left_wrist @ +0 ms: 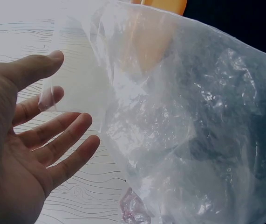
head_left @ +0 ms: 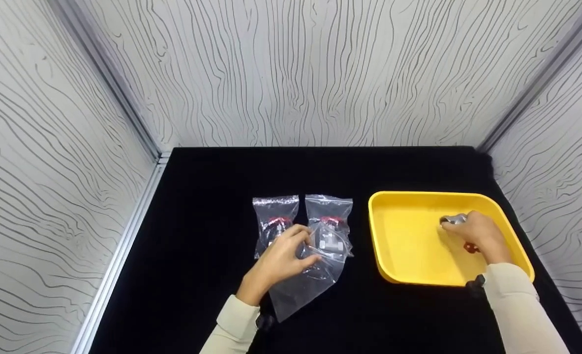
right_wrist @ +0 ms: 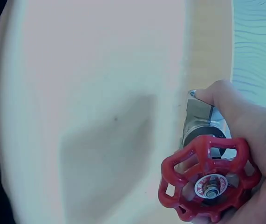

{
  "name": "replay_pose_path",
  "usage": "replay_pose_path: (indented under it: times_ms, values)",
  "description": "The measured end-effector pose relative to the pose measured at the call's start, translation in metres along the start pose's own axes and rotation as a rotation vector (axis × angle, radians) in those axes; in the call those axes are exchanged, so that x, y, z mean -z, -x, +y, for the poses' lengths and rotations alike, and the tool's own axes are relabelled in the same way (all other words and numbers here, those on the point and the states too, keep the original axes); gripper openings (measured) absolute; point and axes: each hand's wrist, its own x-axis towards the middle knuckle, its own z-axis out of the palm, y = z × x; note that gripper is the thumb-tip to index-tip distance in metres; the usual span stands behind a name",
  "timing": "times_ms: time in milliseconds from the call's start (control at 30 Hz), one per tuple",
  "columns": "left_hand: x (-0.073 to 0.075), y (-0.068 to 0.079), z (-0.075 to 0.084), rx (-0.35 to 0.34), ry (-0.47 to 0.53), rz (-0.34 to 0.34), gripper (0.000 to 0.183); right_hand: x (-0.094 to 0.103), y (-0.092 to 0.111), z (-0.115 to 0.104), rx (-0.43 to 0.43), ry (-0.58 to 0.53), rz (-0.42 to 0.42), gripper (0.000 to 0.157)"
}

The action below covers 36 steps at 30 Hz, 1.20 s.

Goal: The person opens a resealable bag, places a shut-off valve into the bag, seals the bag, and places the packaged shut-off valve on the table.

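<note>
In the head view my left hand (head_left: 283, 255) is at a clear zip-lock bag (head_left: 305, 285). The left wrist view shows that hand's thumb and fingers spread apart, the index fingertip touching the clear bag (left_wrist: 184, 116) near its edge. Over the yellow tray (head_left: 409, 281), my right hand (head_left: 480, 233) holds a metal valve (head_left: 454, 219). The right wrist view shows its silver body and red handwheel (right_wrist: 207, 179), with the thumb on the body and the other fingers mostly hidden.
Behind the left hand lie two filled clear bags (head_left: 276, 202) (head_left: 329, 200), with red and silver parts inside. A black cloth (head_left: 212, 196) covers the table. White wood-grain panels (head_left: 320, 73) stand at the back and sides.
</note>
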Motion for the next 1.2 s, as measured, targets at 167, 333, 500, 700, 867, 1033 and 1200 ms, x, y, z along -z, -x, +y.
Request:
replay_pose_path:
  times_ms: [167, 333, 500, 700, 867, 1033, 1200]
  values:
    - [0.000, 0.001, 0.000, 0.010, 0.008, -0.005, 0.026, 0.003, 0.001, -0.012, 0.021, 0.017, 0.018, 0.062]
    - [0.001, 0.000, 0.000, 0.019, 0.006, -0.015, 0.025, 0.006, 0.005, -0.022, 0.049, 0.039, 0.034, 0.068]
    - [0.001, 0.000, -0.001, 0.014, 0.002, -0.012, 0.026, 0.008, 0.010, -0.032, 0.075, 0.055, 0.052, 0.071]
    - [0.002, 0.001, 0.000, 0.005, -0.012, -0.004, 0.027, 0.011, 0.015, -0.044, 0.092, 0.078, 0.064, 0.070]
    - [0.003, 0.001, 0.000, 0.007, -0.023, -0.004, 0.028, 0.011, 0.020, -0.055, 0.114, 0.078, 0.067, 0.072]
    - [0.003, 0.001, 0.001, 0.010, -0.029, -0.008, 0.028, 0.013, 0.025, -0.066, 0.132, 0.069, 0.058, 0.074]
    - [0.003, 0.001, 0.001, 0.011, -0.024, -0.008, 0.027, 0.013, 0.028, -0.075, 0.148, 0.080, 0.058, 0.072]
